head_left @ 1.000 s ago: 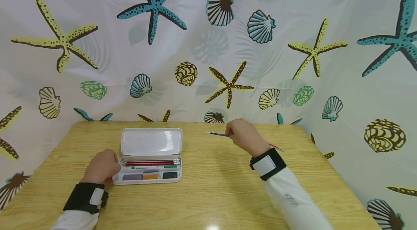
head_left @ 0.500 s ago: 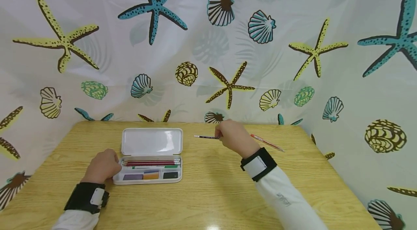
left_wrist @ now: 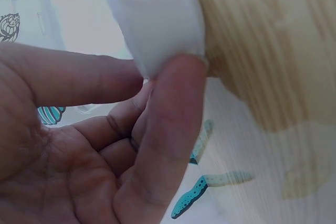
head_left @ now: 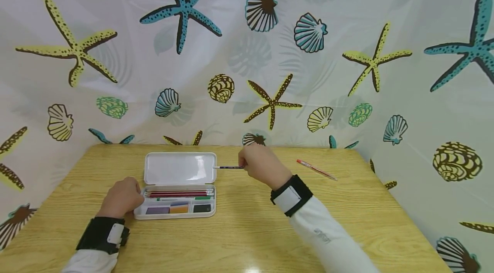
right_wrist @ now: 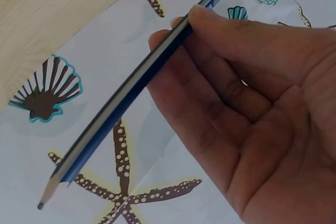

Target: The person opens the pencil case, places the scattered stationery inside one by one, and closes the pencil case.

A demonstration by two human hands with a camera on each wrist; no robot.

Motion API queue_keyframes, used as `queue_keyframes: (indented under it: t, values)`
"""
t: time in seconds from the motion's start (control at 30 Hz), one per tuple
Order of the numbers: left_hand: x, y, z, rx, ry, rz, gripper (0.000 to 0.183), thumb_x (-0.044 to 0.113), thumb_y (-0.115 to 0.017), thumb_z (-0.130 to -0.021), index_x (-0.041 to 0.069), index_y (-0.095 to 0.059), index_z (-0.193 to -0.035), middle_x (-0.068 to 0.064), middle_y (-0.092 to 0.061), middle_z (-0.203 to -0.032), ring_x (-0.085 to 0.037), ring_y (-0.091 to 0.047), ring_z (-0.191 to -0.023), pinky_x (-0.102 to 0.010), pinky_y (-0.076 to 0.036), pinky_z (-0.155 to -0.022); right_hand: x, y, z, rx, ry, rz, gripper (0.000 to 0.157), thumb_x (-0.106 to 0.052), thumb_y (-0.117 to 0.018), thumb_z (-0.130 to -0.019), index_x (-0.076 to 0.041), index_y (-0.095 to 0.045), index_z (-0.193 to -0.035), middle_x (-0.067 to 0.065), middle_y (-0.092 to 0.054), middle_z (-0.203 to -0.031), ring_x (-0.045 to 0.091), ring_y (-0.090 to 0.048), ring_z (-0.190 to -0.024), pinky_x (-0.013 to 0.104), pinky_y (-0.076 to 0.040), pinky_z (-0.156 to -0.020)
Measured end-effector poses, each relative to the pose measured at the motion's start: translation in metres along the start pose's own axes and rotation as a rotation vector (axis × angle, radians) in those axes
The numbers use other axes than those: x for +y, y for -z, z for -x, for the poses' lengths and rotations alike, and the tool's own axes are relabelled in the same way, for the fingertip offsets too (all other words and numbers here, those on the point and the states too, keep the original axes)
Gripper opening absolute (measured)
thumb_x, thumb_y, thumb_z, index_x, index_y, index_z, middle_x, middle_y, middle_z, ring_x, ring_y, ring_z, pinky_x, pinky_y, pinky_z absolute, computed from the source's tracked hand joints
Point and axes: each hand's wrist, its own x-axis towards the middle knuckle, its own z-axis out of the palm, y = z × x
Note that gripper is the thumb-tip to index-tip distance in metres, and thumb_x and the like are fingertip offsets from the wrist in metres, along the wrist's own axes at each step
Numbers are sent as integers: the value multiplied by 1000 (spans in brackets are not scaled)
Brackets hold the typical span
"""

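Observation:
In the head view a white pencil case lies on the table with its lid folded back. Its left end is pinched between thumb and finger of my left hand; the left wrist view shows the case's white end between them. My right hand holds a dark blue and silver striped pencil between thumb and fingertips, above the table right of the case. In the head view, the pencil's pale end reaches the lid's right edge. The sharpened point shows in the right wrist view.
Several red pencils and a green marker lie in the case's upper slot. Below sit a purple block, an orange block and a black block. An orange-red pen lies on the table at right. A patterned curtain stands behind.
My right hand has moved left with the pencil, from near the pen toward the case. The pen, partly covered before, now shows whole. My left hand and the case have stayed put.

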Motion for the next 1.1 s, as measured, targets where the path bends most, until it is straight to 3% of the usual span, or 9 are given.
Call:
queue_keyframes:
  t: [0.47, 0.77, 1.1]
  values:
    - [-3, -2, -3, -5, 15, 1, 16, 3, -62, -82, -9, -57, -90, -15, -58, -79, -25, -58, -64, -32, -45, -55, -38, 2, -27, -4, 86, 6, 12, 1, -72, -90, -10, -78, -87, -1, -72, -84, 13, -64, -77, 28, -54, -73]
    - [0, 0, -3, -13, 24, 3, 16, 3, -62, -83, -9, -57, -92, -16, -58, -80, -26, -58, -65, -32, -46, -56, -56, -7, -38, 3, 126, 2, 10, -4, -72, -91, -12, -79, -89, -3, -71, -85, 10, -60, -74, 24, -51, -68]
    - [-1, -1, -2, -12, 11, -2, 14, 4, -62, -83, -8, -57, -89, -14, -57, -78, -24, -58, -62, -31, -46, -55, -76, -22, -51, 0, 169, 24, 12, -7, -71, -93, -16, -80, -94, -5, -74, -91, 7, -63, -79, 20, -52, -73]
